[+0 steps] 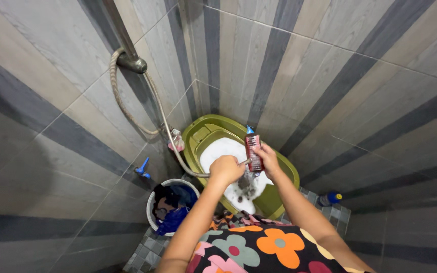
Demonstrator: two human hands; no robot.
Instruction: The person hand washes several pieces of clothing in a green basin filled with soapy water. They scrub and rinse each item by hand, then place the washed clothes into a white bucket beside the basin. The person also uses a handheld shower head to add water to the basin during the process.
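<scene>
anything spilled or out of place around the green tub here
Nothing stands out. The green tub holds foamy water with no spill visible on the floor tiles. The right hand holds a red sachet over it; the left hand holds a brush handle.

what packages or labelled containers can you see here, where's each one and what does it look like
Sachet: flat dark red packet with a blue top, held by the right hand over the foamy green tub.
Bottle: on the floor at right by the wall, dark with a blue and yellow top; too small to tell more.
</scene>
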